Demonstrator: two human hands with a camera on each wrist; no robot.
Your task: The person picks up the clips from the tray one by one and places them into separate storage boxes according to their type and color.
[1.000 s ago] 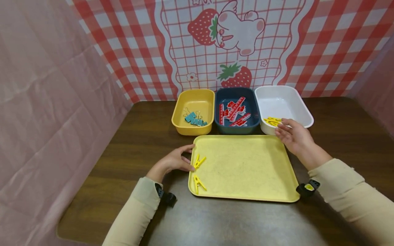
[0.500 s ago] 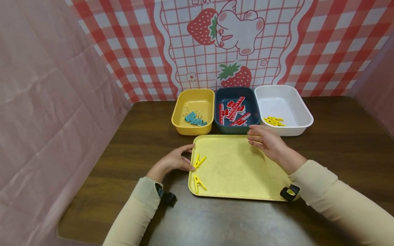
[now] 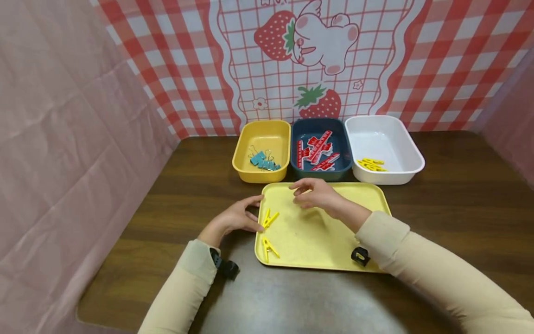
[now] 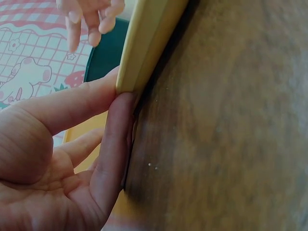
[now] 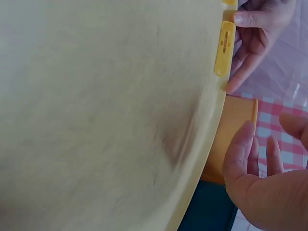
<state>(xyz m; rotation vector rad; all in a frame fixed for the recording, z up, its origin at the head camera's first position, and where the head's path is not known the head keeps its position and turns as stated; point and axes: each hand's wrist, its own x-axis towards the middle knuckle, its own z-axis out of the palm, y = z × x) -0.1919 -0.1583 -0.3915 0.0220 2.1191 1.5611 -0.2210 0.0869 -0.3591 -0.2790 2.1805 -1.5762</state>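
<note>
A yellow tray (image 3: 333,241) lies on the table with two yellow clothespins, one (image 3: 270,220) beside my left thumb and one (image 3: 269,248) nearer the front left corner. My left hand (image 3: 238,216) holds the tray's left edge, its thumb at the rim (image 4: 126,72) and a finger against the side in the left wrist view. Over the tray's upper left part hovers my right hand (image 3: 319,194), fingers loosely bent with nothing between them. The right wrist view shows this hand (image 5: 269,192) too, apart from the tray.
Behind the tray stand three bins: a yellow one (image 3: 263,177) with teal binder clips (image 3: 263,161), a dark blue one (image 3: 323,176) with red-and-white clips (image 3: 319,148), and a white one (image 3: 396,178) with several yellow clothespins (image 3: 371,164). A patterned cloth (image 3: 187,69) hangs behind.
My right hand has moved left, from beside the white bin across to above the tray's left half. My left hand stays at the tray edge, and the clothespins have not moved.
</note>
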